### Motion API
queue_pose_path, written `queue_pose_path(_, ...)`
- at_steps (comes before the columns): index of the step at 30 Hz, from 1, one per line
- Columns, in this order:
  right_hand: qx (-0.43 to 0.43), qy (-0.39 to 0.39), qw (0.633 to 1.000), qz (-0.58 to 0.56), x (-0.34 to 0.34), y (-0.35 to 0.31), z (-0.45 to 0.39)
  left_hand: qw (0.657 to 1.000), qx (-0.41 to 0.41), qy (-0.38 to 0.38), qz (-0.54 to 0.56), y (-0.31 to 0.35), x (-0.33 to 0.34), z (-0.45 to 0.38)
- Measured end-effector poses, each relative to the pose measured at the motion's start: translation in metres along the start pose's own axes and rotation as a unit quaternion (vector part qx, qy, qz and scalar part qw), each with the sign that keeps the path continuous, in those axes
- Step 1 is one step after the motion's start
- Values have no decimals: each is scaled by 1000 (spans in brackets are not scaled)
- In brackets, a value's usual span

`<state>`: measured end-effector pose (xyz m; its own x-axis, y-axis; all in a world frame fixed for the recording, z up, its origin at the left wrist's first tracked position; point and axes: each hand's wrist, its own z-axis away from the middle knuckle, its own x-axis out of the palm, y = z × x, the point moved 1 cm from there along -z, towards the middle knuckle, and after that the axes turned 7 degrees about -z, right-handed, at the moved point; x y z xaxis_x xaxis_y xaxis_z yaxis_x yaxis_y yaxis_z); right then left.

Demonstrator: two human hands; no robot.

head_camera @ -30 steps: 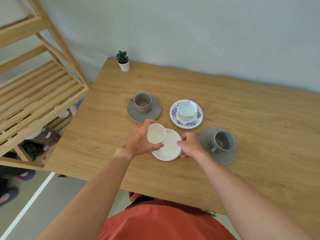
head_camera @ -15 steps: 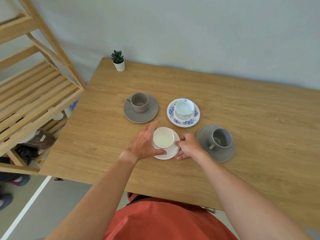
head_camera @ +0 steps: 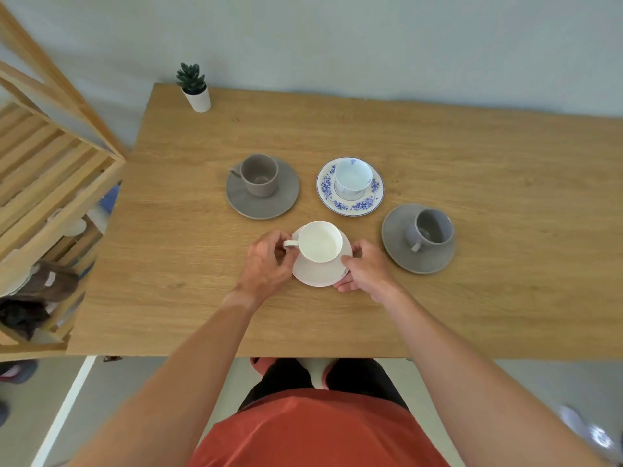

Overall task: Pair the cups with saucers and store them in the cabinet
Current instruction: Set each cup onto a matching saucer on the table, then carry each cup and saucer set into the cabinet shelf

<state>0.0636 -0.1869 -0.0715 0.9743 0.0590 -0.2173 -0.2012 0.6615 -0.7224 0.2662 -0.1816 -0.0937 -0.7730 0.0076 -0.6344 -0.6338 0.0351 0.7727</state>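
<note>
Wooden table [head_camera: 472, 315], four cup sets. Left hand [head_camera: 266, 264] pinches white cup [head_camera: 318, 242] handle; right hand [head_camera: 365, 269] grips white saucer [head_camera: 313, 273] rim. Fragile glazed ceramic, likely slippery; lift by saucer.

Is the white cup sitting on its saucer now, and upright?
Yes. The white cup stands upright, mouth up, on the white saucer; left hand at its handle, right hand on the saucer rim.

Bare table [head_camera: 505, 156] lies open right and near. Three cup-and-saucer sets crowd the centre: taupe set [head_camera: 262, 187], blue-patterned set [head_camera: 350, 187], grey set [head_camera: 418, 238].
</note>
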Motion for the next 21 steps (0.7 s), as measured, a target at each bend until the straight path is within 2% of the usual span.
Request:
queue_pose_path(8, -31, 43, 998, -31, 18, 27, 29, 1000, -3, -1, 28, -6, -8, 29)
queue_pose_path(10, -40, 36, 998, -24, 19, 37, 39, 1000, -8, -6, 22, -10, -7, 48)
queue_pose_path(15, -55, 13, 998, -15, 21, 65, 70, 998, -26, 46, 30, -7, -4, 99)
queue_pose_path(21, -70, -10, 997, -18, 28, 119, 124, 995, -37, 69, 60, -5, 0, 191)
